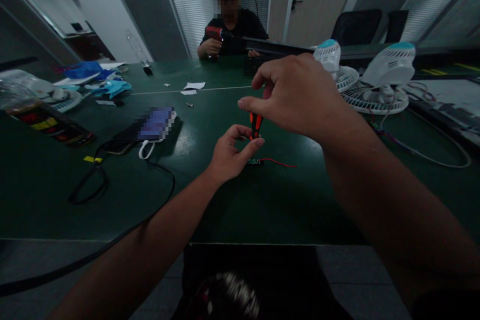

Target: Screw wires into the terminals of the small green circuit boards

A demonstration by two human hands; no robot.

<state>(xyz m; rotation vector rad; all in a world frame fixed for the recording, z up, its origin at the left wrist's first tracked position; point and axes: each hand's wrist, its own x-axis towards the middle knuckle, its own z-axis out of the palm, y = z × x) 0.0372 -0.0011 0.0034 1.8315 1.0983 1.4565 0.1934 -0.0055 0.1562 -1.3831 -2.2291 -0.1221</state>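
Note:
An orange-and-black screwdriver (256,124) stands upright over the green table in front of me. My left hand (234,152) pinches its lower part between thumb and fingers. Above the handle hovers my right hand (294,95), thumb and index finger apart, with the other fingers curled; no grip on the handle is visible. Beneath my left fingers lies a small green circuit board (254,161), partly covered by that hand. A thin red wire (279,162) runs from the board to the right. The screwdriver's tip is hidden.
Left of my hands are a phone (155,124), a black cable (170,190) and a dark-labelled bottle (48,122). White fan parts (390,67) with loose wires stand at the right. Across the table, a person (234,25) holds a red-and-black power drill (215,35). Paper scraps (194,86) lie mid-table.

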